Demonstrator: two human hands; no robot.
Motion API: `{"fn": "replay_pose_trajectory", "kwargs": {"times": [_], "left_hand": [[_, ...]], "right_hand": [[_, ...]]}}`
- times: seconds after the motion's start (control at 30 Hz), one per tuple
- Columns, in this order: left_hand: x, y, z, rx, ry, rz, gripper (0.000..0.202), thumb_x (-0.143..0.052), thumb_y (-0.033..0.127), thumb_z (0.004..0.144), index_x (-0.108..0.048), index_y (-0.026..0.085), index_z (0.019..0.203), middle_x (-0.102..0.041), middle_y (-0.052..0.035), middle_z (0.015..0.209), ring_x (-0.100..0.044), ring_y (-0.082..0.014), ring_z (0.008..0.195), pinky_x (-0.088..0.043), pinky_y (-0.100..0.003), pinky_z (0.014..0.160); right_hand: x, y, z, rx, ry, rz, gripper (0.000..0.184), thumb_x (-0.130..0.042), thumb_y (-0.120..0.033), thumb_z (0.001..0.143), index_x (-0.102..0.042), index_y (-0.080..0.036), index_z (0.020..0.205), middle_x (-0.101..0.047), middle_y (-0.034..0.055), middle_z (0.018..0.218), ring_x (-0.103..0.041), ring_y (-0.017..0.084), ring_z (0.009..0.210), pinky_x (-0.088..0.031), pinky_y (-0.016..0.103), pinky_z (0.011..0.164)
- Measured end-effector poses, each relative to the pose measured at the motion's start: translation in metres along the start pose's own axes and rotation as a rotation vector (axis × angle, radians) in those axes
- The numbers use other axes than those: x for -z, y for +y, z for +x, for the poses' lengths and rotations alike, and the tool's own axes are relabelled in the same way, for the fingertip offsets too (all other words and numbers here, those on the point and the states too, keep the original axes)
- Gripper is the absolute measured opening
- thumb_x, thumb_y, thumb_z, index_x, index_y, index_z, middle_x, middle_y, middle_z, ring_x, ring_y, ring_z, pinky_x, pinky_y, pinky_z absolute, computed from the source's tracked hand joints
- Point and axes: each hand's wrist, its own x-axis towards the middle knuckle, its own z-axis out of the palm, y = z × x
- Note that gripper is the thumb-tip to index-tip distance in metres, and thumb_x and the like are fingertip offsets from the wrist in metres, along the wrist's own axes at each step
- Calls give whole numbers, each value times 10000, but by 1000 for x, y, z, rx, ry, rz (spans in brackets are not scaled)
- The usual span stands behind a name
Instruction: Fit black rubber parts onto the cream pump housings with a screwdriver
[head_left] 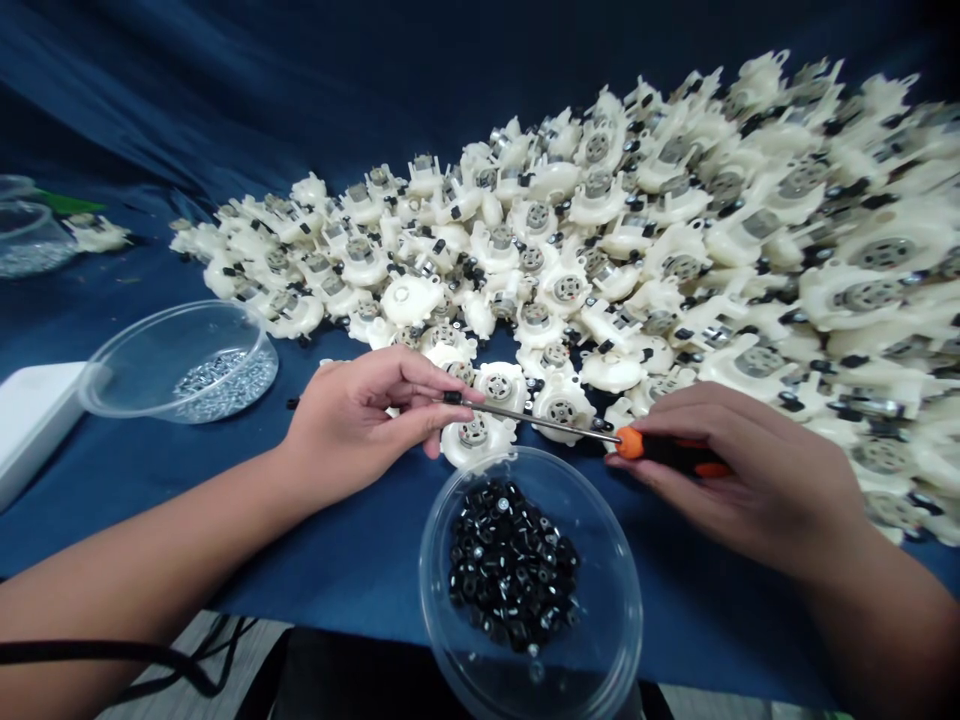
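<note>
My right hand (pixel 742 480) is wrapped round the orange and black handle of a screwdriver (pixel 547 420), whose metal shaft points left. Between the thumb and fingers of my left hand (pixel 367 405) is a small black part (pixel 452 397), right at the screwdriver's tip. Whether a screw sits in that part is hidden by my fingers. Just below both hands stands a clear round tub (pixel 626 560) holding many small black parts (pixel 514 570), with a few shiny screws among them. White plastic motor housings (pixel 562 410) lie close behind the shaft.
A large heap of white motor housings (pixel 600 200) fills the back and right of the blue cloth. At left are a clear bowl of silvery screws (pixel 225 385), a white box (pixel 34 420) and another clear container (pixel 34 240). A black cable (pixel 112 652) crosses the lower left.
</note>
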Motion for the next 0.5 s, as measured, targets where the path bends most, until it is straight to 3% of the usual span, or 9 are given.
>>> {"fn": "replay_pose_trajectory", "kwargs": {"times": [0.23, 0.33, 0.5], "left_hand": [[-1, 3, -2, -53, -1, 92, 146, -993, 182, 1095, -904, 275, 1164, -977, -3, 1063, -905, -167, 663, -764, -246, 623], [-1, 3, -2, -33, 6, 62, 196, -976, 129, 1092, -878, 286, 1155, -989, 5, 1144, -876, -139, 626, -757, -247, 624], [-3, 3, -1, -1, 33, 9, 190, -979, 133, 1091, -858, 273, 1132, -995, -10, 1163, -859, -125, 601, -732, -227, 602]], "right_hand": [[3, 4, 3, 76, -44, -4, 146, -764, -236, 1212, -812, -313, 1327, -927, 39, 1162, -905, 244, 937, -730, 339, 805], [2, 5, 5, 66, -61, 21, 151, -726, -246, 1227, -815, -322, 1322, -920, 37, 1146, -899, 243, 927, -719, 336, 784], [-1, 4, 2, -11, -5, 16, 184, -877, -347, 1157, -769, -296, 1297, -865, 79, 1094, -848, 262, 896, -712, 373, 778]]}}
